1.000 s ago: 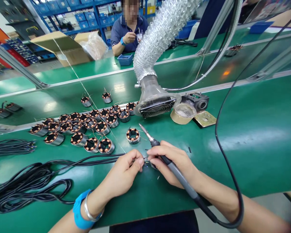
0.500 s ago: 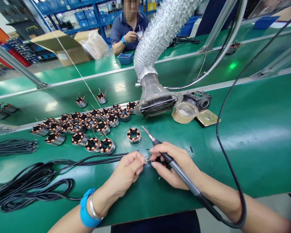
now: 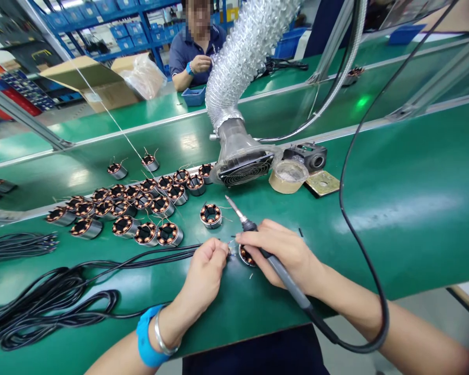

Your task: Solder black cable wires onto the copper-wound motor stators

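Note:
My right hand (image 3: 283,255) is closed round a soldering iron (image 3: 287,284), whose tip points up and away to the left. Under its fingers a copper-wound stator (image 3: 246,256) sits on the bench, partly hidden. My left hand (image 3: 205,268) pinches the end of a black cable (image 3: 185,253), with thin wire ends showing at the fingertips beside that stator. Just beyond both hands stands another stator (image 3: 211,216), its thin leads sticking out to the right.
Several stators (image 3: 123,225) stand in rows at the left, behind coiled black cables (image 3: 62,289). A fume extractor (image 3: 246,166) hangs at the back, near a tape roll (image 3: 287,179) and a soldering-iron stand (image 3: 316,159). A co-worker (image 3: 197,47) sits across the bench.
The view has shifted slightly. My right hand has turned a little with the soldering iron, uncovering more of the stator beneath it. My left hand keeps its pinch.

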`<state>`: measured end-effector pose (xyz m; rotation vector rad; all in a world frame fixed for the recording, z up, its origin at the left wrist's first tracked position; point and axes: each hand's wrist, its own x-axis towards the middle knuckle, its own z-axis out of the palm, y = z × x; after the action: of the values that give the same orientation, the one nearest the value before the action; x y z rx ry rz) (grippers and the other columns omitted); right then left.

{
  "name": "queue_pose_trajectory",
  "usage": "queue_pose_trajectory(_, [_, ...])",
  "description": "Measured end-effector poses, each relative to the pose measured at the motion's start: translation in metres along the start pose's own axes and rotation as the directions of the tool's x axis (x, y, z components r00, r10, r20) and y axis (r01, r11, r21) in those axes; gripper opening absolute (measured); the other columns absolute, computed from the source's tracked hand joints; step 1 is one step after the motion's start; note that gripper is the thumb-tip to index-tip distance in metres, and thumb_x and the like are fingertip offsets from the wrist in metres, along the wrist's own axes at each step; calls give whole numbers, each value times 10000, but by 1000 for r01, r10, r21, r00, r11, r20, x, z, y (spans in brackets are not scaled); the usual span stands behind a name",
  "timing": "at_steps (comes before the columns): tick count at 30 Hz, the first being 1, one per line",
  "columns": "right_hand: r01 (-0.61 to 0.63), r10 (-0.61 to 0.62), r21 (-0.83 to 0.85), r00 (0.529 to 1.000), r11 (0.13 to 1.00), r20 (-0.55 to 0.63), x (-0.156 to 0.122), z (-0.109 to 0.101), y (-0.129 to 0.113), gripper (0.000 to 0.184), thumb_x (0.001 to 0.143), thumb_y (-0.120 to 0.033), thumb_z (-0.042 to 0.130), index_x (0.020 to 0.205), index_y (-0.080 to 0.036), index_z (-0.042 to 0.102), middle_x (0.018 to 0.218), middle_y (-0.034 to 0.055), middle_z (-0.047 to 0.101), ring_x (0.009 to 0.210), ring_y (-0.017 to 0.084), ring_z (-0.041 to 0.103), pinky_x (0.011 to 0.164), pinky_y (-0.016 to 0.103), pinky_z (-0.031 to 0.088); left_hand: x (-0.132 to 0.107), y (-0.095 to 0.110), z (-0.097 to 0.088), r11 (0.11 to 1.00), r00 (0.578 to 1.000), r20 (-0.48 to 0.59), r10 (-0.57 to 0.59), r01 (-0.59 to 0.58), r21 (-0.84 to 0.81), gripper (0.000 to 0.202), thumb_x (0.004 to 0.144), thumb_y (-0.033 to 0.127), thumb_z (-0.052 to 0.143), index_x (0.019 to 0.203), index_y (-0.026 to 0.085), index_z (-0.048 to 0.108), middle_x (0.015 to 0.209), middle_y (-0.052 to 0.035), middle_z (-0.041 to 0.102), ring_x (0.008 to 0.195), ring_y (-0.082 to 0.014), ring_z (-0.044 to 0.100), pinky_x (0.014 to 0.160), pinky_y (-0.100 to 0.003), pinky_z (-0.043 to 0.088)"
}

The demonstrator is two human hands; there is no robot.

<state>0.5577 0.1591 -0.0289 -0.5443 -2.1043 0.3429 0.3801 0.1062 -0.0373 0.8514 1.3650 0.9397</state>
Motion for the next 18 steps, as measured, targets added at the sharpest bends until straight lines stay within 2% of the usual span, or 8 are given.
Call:
queue_pose_trajectory(3, [-103, 110, 85, 991, 991, -81, -7, -14, -8, 364, 903, -51, 515, 1212, -217, 608, 809, 22, 700, 643, 135, 582, 612, 270, 504, 0, -2, 2, 997, 998, -27, 50, -48, 67, 381, 858, 519, 560, 711, 209, 395, 532, 111, 252, 443, -57, 173, 421, -188, 156])
queue_pose_trajectory(6, [-204, 250, 242, 951, 949, -180, -22, -19, -10, 378, 897, -136, 572, 1260, -235, 614, 841, 33, 700, 713, 163, 615, 618, 296, 515, 0, -3, 2, 990, 996, -44, 80, -74, 123, 355, 873, 496, 538, 716, 204, 410, 563, 99, 278, 464, -64, 202, 434, -188, 168])
queue_pose_trajectory(9, [-281, 402, 400, 879, 872, -257, -39, -16, -5, 252, 887, -251, 594, 1108, -214, 711, 781, 48, 659, 656, 173, 579, 551, 306, 461, -1, -2, 2, 984, 995, -47, 91, -83, 159, 340, 874, 485, 531, 717, 203, 424, 567, 97, 282, 467, -67, 204, 444, -191, 178])
queue_pose_trajectory(13, [-375, 579, 540, 767, 753, -276, -47, -9, 2, 172, 842, -301, 637, 949, -200, 727, 785, 44, 674, 633, 167, 584, 532, 283, 435, -3, 2, 3, 973, 991, -53, 125, -112, 200, 319, 877, 464, 523, 720, 201, 433, 567, 94, 294, 485, -75, 228, 461, -196, 202])
queue_pose_trajectory(18, [-418, 653, 599, 717, 683, -244, -41, -7, 2, 131, 802, -277, 649, 878, -192, 714, 729, 21, 666, 560, 133, 536, 496, 251, 396, -4, 4, 3, 948, 982, -51, 182, -162, 274, 285, 899, 418, 497, 732, 190, 457, 584, 84, 316, 517, -84, 258, 485, -208, 224])
